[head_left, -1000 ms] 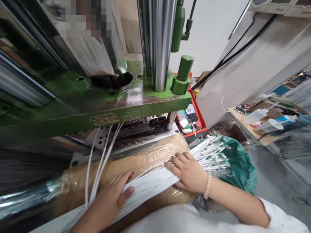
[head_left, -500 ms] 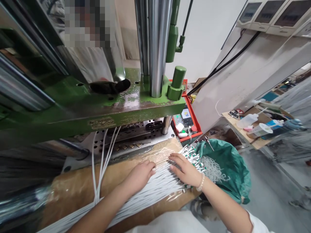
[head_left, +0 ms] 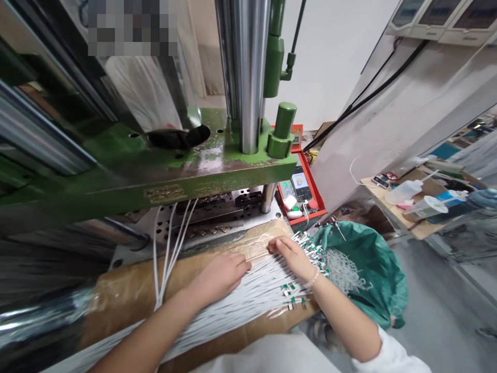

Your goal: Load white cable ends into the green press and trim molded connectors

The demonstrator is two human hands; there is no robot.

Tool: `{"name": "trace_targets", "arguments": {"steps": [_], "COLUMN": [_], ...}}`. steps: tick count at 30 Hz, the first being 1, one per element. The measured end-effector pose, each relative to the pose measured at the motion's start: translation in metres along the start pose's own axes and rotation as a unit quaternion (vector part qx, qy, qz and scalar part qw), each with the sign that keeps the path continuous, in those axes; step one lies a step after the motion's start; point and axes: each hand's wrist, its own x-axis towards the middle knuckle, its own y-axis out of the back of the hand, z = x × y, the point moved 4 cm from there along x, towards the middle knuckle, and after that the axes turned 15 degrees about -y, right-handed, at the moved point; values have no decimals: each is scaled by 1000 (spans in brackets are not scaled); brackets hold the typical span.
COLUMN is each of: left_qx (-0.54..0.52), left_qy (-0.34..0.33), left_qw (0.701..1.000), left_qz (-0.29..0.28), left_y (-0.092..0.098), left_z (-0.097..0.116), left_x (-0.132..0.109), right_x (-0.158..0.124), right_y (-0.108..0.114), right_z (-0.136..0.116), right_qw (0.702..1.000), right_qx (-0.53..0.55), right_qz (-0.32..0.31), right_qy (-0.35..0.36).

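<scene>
We see a fan of thin white cables [head_left: 248, 300] spread flat across the tape-wrapped cardboard pad [head_left: 128, 290] that covers the front edge of the counter, a layout that keeps each strand separate and its green-tipped ends [head_left: 295, 295] lined up toward the right. Our left hand [head_left: 221, 274] lies palm down on the middle of the fan, fingers loosely curled and pressing the strands against the pad; it grips nothing that we can make out. Our right hand [head_left: 291, 256] rests just beside it on the far edge of the fan, fingers bent over the strands near their tips; whether any cable is pinched between them we cannot tell. A few cables [head_left: 169, 243] rise from the fan up into the metal die [head_left: 217, 217] beneath the green press plate [head_left: 155, 171]. More cables lie heaped in the green bag [head_left: 373, 274], to the right of our right hand.
</scene>
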Motion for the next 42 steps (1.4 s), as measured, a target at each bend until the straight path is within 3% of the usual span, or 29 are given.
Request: {"name": "trace_targets", "arguments": {"steps": [2, 4, 7, 10, 13, 14, 16, 19, 24, 27, 30, 32, 36, 39, 42], "left_qx": [52, 64, 58, 83, 101, 91, 41, -34, -45, -70, -92, -75, -15, -18, -18], "left_qy": [1, 5, -3, 33, 82, 86, 73, 54, 119, 128, 154, 171, 211, 176, 120], "left_qw": [999, 995, 983, 952, 893, 883, 904, 949, 936, 942, 947, 960, 974, 984, 992], "left_qz": [17, 73, 176, 292, 431, 452, 420, 308, 329, 303, 265, 209, 76, 38, 37], "left_y": [1, 4, 14, 38, 63, 66, 63, 45, 42, 41, 30, 15, -23, -44, -52], "left_z": [7, 15, 29, 40, 46, 47, 45, 38, 29, 29, 23, 15, 3, 10, 21], "left_x": [-3, -8, -18, -31, -46, -49, -47, -44, -60, -63, -72, -82, -98, -89, -79], "right_x": [-6, -17, -36, -43, -48, -50, -57, -63, -53, -52, -58, -56, -41, -42, -47], "right_y": [-2, -13, -38, -48, -29, -18, 6, 31, 21, 12, 25, 36, 32, 2, -33], "right_z": [-14, -37, -62, -68, -76, -82, -93, -104, -85, -83, -96, -102, -85, -59, -29], "right_qw": [999, 986, 933, 898, 884, 885, 883, 862, 847, 843, 833, 807, 747, 765, 750], "right_qx": [-26, -105, -242, -351, -385, -377, -360, -358, -410, -404, -364, -414, -611, -585, -589], "right_qz": [-27, -77, -144, -110, -30, -3, 52, 145, 135, 120, 196, 230, 77, -34, -123], "right_qy": [22, 103, 224, 243, 262, 273, 297, 329, 309, 336, 368, 352, 251, 268, 274]}}
